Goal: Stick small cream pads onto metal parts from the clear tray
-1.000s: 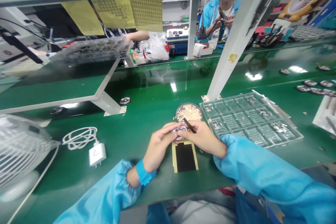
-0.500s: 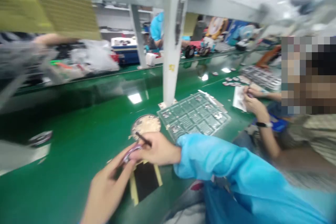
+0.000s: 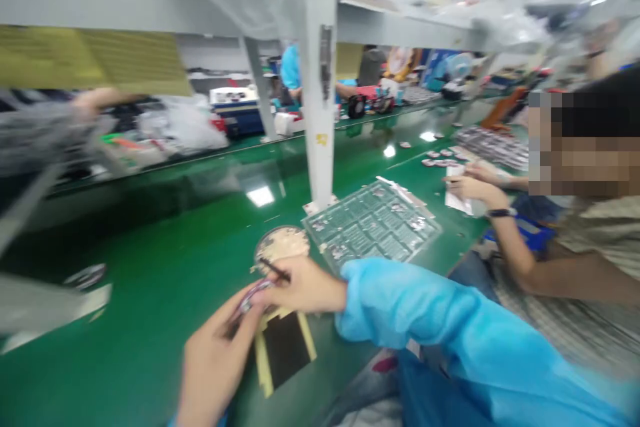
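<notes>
My left hand (image 3: 215, 360) holds a small round purple-rimmed part (image 3: 250, 300) by its edge, low at the picture's middle. My right hand (image 3: 305, 287), in a blue sleeve, pinches a thin dark stick (image 3: 274, 269) and touches the same part from the right. Under both hands lies a black pad with a yellow border (image 3: 285, 348) on the green table (image 3: 150, 293). Just beyond the hands stands a round dish of pale small pieces (image 3: 281, 242). The picture is blurred.
A clear compartment tray (image 3: 373, 221) lies right of the dish, by a white post (image 3: 319, 113). A co-worker sits at the right, hands (image 3: 470, 187) on a white sheet. Small round parts (image 3: 440, 157) dot the far table. Another part (image 3: 85, 275) lies left.
The view has swung right, bringing a seated co-worker into view and losing the fan and charger. My hands still hold the part and the stick over the black pad.
</notes>
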